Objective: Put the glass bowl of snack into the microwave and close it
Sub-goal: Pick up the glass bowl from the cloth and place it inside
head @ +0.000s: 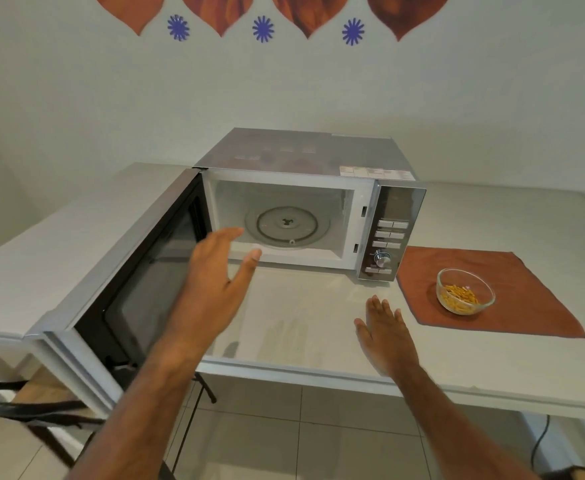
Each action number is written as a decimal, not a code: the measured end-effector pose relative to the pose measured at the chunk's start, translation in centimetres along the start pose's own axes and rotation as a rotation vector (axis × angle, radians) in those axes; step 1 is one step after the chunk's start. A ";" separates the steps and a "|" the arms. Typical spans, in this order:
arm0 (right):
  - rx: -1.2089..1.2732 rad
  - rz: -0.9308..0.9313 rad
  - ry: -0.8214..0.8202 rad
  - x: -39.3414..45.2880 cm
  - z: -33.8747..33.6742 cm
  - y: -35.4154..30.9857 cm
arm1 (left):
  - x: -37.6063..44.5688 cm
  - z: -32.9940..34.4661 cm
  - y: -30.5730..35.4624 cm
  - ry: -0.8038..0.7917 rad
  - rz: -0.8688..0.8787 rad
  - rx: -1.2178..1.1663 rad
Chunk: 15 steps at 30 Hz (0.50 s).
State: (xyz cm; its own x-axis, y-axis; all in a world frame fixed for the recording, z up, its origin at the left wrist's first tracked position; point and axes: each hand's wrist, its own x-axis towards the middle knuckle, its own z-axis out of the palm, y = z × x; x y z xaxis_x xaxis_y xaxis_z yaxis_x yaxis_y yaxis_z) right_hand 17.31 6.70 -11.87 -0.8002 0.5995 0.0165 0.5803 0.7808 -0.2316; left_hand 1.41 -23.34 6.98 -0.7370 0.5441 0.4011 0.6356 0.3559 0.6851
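Glass bowl of yellow snack sticks waits on the rust-red cloth right of the open silver microwave, so your empty, spread right hand nears it while your open left hand hovers beside the door.

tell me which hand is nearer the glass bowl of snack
Right. The right hand hovers open just left of the glass bowl; the left hand is farther left, by the microwave opening.

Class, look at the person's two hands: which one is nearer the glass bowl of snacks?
The right hand. It hovers open over the table just left of the orange cloth holding the bowl; the left hand is by the open microwave.
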 end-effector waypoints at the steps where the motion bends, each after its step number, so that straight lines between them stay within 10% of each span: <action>1: -0.001 0.001 0.004 0.0 0.0 0.0 | 0.2 1.6 -0.5 -0.045 -0.018 0.007; 15: 0.020 0.005 0.035 0.0 -0.1 -0.2 | 0.6 16.4 -10.1 -0.443 -0.082 0.339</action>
State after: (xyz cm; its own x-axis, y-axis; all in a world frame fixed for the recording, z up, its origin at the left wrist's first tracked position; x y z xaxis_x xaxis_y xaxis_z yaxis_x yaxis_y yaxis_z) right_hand 17.22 6.56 -11.74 -0.7913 0.6094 0.0491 0.5808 0.7743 -0.2513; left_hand -1.69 -14.10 -9.62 -0.6667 0.7453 0.0106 0.6725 0.5953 0.4398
